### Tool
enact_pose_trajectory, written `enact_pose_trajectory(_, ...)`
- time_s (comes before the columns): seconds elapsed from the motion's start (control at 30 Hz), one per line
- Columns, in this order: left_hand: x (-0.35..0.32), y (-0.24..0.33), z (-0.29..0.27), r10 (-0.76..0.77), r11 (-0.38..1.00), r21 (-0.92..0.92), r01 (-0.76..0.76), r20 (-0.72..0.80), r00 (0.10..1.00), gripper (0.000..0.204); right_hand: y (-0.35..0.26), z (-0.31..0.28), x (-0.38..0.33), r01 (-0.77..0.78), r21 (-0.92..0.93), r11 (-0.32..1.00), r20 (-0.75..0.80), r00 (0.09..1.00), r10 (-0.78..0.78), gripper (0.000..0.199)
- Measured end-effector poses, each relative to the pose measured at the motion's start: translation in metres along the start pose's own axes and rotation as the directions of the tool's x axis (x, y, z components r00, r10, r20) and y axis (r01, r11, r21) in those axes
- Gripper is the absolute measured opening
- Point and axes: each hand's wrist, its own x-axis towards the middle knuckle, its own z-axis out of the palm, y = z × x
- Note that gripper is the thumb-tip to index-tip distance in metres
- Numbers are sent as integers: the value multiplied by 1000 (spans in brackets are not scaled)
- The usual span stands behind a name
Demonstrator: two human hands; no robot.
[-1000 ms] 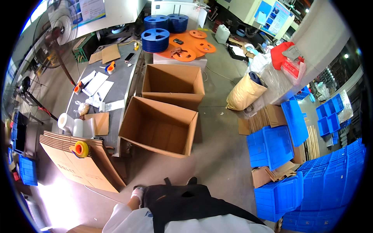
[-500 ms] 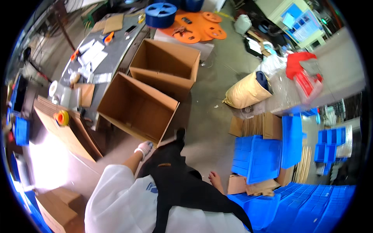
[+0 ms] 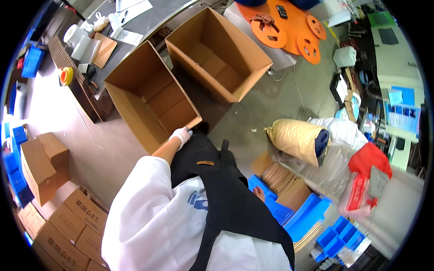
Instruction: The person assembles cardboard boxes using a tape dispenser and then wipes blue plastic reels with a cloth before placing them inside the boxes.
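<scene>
An open, empty-looking cardboard box is tilted just ahead of my legs. My left hand, in a white glove, is closed on the near rim of this box, close to its corner. A second open cardboard box stands beyond it to the right, with a narrow gap between the two. My right hand is bare and hangs at my right side, mostly hidden by my black apron. Its few visible fingers look loose, and I see nothing in them.
A grey worktable carries paper and rolls at the upper left. Flat cardboard sheets lean below it, with a yellow tape roll. Orange discs lie beyond the boxes. Blue bins, a yellowish wrapped bundle and stacked cartons surround me.
My view has turned right, with the scene shifting and tilting. The near box has come away from the second box, leaving a gap. My left hand has kept its hold on the rim.
</scene>
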Motion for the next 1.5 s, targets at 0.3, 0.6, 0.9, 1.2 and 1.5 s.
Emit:
enact_pose_trajectory(0.3,59,84,17,-284,869,-444,220,-81,955,73,-162,-92,179,374,-346,860,375,896,-239,39)
enact_pose_trajectory(0.6,93,74,141,-563,745,-451,492,-29,826,58,-411,-115,307,614,-517,597,442,788,-428,34)
enact_pose_trajectory(0.9,77,124,272,-602,642,-592,487,4,799,48,-463,20,388,58,-294,954,450,889,84,94)
enact_pose_trajectory(1.2,70,170,6,-497,831,-546,111,-637,590,50,-437,98,436,-278,282,918,446,885,131,40)
enact_pose_trajectory(1.5,226,145,-138,-503,631,-765,129,-277,819,57,-430,77,407,-200,277,940,357,929,93,36)
